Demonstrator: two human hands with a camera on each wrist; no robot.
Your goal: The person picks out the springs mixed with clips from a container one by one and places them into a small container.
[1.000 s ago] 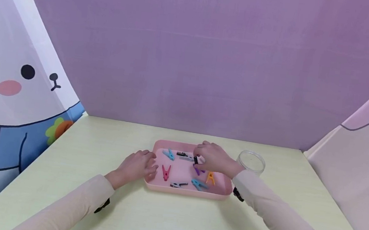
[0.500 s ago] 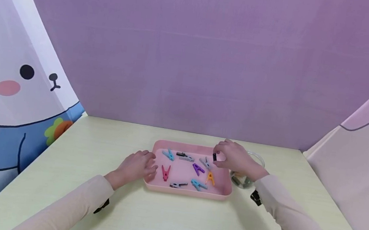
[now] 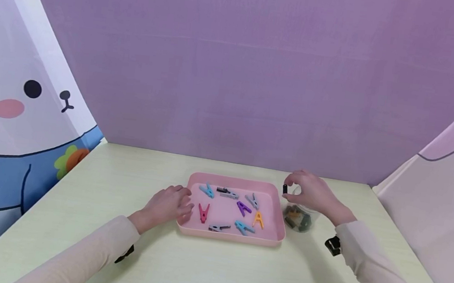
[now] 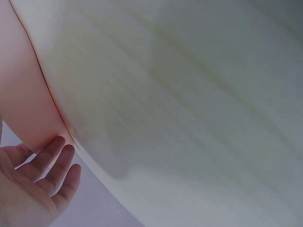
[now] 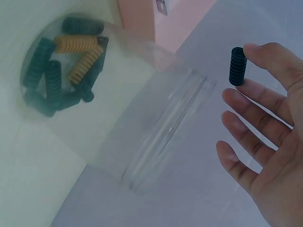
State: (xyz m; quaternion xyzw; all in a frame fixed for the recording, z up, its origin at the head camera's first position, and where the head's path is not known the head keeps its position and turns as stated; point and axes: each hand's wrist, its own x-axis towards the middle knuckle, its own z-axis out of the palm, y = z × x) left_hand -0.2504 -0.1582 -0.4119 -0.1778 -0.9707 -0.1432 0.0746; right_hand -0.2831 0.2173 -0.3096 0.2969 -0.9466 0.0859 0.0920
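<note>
My right hand [image 3: 308, 194] pinches a dark green coil spring [image 5: 237, 66] between thumb and a fingertip, with the other fingers spread. The spring is upright and stands near the mouth of a clear jar [image 5: 165, 137], whose bottom holds several green and yellow springs [image 5: 78, 43]. In the head view the hand partly hides the jar's rim. My left hand [image 3: 164, 206] rests at the left end of a pink tray [image 3: 237, 238], its fingers loosely bent by the rim. Inside the tray lie several clothespins, among them a red one [image 3: 204, 213] and a purple one [image 3: 243, 208].
A dark spring [image 3: 222, 190] lies in the tray beside a grey clothespin [image 3: 229, 195]. The jar stands close to the tray's right side on the pale table [image 3: 213, 269]. A purple wall panel [image 3: 233, 77] rises behind, with printed side panels left and right.
My right hand has lifted away from the tray and moved right to the jar, carrying the spring. A grey clothespin it covered now shows. My left hand has stayed put.
</note>
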